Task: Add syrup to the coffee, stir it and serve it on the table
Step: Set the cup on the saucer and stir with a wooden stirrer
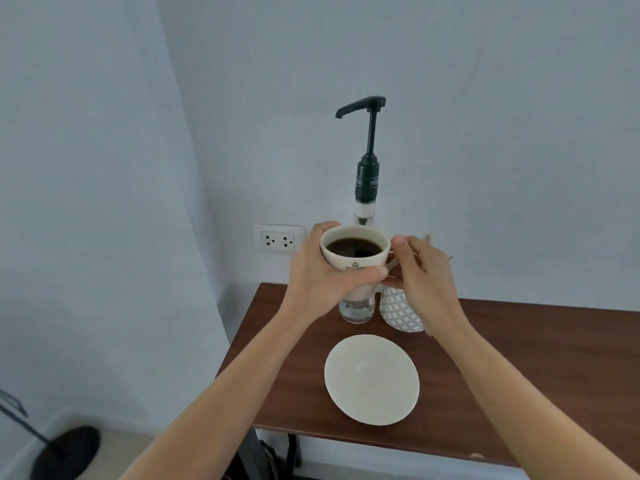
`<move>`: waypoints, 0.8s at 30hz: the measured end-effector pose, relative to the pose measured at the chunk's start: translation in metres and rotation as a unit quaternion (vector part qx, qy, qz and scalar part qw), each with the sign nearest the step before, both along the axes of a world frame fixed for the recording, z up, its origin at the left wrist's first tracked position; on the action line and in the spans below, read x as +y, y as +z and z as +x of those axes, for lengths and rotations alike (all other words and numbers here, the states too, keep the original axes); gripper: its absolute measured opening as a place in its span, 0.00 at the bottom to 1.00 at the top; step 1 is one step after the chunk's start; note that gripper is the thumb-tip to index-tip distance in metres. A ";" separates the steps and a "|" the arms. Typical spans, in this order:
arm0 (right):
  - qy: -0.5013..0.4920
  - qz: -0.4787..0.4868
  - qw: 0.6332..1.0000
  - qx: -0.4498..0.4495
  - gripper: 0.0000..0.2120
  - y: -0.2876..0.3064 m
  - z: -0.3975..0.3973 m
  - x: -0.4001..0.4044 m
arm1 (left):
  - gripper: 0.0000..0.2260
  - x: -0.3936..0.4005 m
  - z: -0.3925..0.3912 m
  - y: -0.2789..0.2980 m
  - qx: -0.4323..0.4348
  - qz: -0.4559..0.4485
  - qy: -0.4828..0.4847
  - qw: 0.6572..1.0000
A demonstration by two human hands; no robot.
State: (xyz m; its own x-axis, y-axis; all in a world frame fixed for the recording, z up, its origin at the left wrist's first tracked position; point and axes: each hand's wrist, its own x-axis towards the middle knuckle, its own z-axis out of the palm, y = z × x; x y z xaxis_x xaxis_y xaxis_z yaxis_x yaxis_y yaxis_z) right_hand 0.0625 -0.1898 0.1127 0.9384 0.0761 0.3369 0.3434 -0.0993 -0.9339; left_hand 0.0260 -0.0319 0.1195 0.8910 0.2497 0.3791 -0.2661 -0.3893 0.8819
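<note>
A white cup of black coffee [353,249] is held up in the air above the table, in front of the syrup bottle. My left hand [322,271] wraps around the cup's body from the left. My right hand [422,271] pinches the cup's handle on the right side. The clear syrup bottle [357,308] stands behind, mostly hidden by the cup, and its black pump [367,147] rises well above with the spout pointing left. An empty white saucer [372,379] lies on the brown table [519,368] below the cup.
A grey-and-white patterned cup [400,311] stands right of the bottle, partly behind my right hand. A wall socket [277,239] sits on the wall to the left. The table's left edge is near the saucer, and a black stand base [65,452] rests on the floor.
</note>
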 end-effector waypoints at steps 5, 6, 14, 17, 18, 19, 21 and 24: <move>-0.026 -0.043 0.998 0.023 0.14 -0.047 -0.015 -0.019 | 0.35 -0.011 -0.012 -0.050 0.015 0.002 -0.029 0.999; -0.033 -0.050 0.998 0.032 0.14 -0.056 -0.017 -0.022 | 0.35 -0.013 -0.013 -0.060 0.018 0.005 -0.033 0.999; -0.057 -0.080 0.991 0.091 0.12 -0.110 -0.036 -0.035 | 0.38 -0.021 -0.022 -0.116 0.044 0.040 -0.066 0.996; -0.057 -0.096 0.989 0.100 0.12 -0.121 -0.041 -0.036 | 0.39 -0.020 -0.025 -0.128 0.053 0.055 -0.080 0.994; -0.057 -0.103 0.988 0.102 0.12 -0.124 -0.043 -0.037 | 0.40 -0.020 -0.026 -0.132 0.057 0.056 -0.084 0.993; -0.058 -0.109 0.987 0.104 0.12 -0.126 -0.044 -0.037 | 0.41 -0.019 -0.026 -0.136 0.060 0.058 -0.089 0.993; -0.058 -0.115 0.986 0.109 0.12 -0.131 -0.046 -0.036 | 0.42 -0.018 -0.028 -0.143 0.062 0.062 -0.098 0.991; -0.058 -0.109 0.986 0.114 0.11 -0.136 -0.046 -0.037 | 0.42 -0.018 -0.028 -0.148 0.064 0.058 -0.105 0.991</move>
